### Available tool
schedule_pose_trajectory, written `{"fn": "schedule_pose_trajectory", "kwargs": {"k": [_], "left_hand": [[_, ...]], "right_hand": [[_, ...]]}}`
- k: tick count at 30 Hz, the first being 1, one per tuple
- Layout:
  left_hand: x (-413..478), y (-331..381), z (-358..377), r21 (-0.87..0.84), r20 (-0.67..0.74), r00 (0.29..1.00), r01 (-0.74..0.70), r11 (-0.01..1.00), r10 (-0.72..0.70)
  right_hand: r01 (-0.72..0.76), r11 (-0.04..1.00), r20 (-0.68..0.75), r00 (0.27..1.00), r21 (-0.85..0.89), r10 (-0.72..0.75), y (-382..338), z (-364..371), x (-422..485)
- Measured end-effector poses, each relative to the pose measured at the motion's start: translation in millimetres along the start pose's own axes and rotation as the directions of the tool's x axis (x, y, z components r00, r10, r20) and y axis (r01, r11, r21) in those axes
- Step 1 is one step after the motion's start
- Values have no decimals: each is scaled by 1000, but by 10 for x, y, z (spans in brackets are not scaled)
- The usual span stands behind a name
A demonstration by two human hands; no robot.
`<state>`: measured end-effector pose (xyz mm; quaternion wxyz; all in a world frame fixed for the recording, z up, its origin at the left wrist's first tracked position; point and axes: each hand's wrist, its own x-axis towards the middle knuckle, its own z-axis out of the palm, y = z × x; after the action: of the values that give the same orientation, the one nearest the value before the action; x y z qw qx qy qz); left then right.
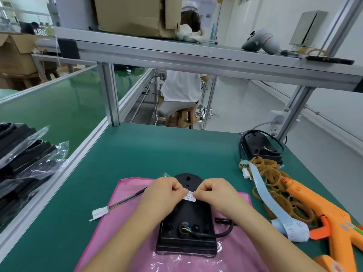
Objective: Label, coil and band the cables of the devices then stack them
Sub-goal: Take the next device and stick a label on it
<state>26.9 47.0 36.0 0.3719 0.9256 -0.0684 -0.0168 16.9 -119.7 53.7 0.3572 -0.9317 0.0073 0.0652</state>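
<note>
A black device (186, 228) lies back-up on a pink cloth (110, 232) on the green bench. Its black cable leaves a hole near the bottom, loops right, passes under my hands and ends at a white connector (100, 212) on the left. My left hand (167, 190) and my right hand (214, 190) meet above the device. Both pinch a small white printed label (190, 197) between them, at the cable. The cable under the fingers is hidden.
A strip roll of labels (288, 230), a heap of tan rubber bands (275, 181) and orange glue guns (322, 209) lie at the right. Another black device (259, 146) sits behind them. Bagged black devices (25, 160) are piled at the left. A person sits beyond the bench.
</note>
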Motion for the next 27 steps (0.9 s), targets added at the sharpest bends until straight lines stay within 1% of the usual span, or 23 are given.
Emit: {"fn": "schedule_pose_trajectory", "kwargs": {"k": [2,4,11,17,21,24,27], "left_hand": [[-11,5,16,84,-39,999,-15,996,18],[-12,4,35,124,-71,996,-38,992,47],[-20,-2,87,170,-112,987,-92,981,112],[-19,-1,116,202,-116,986,-98,975,123],[-32,-7,144,213,-144,979,-113,971,145],[-27,-42,155,162,-156,980,-94,982,120],[-47,-52,204,118,-173,979,-92,989,111]], "right_hand": [[12,997,-6,1000,-80,-13,0,21,6],[26,991,-14,1000,-134,-28,-15,28,3],[32,977,-16,999,-211,-36,-61,28,10],[19,968,-15,1000,-252,-23,-38,58,63],[44,944,-40,997,-326,-61,-16,114,52],[59,954,-80,993,-293,-86,22,138,18],[44,972,-98,993,-231,-68,52,139,-11]]}}
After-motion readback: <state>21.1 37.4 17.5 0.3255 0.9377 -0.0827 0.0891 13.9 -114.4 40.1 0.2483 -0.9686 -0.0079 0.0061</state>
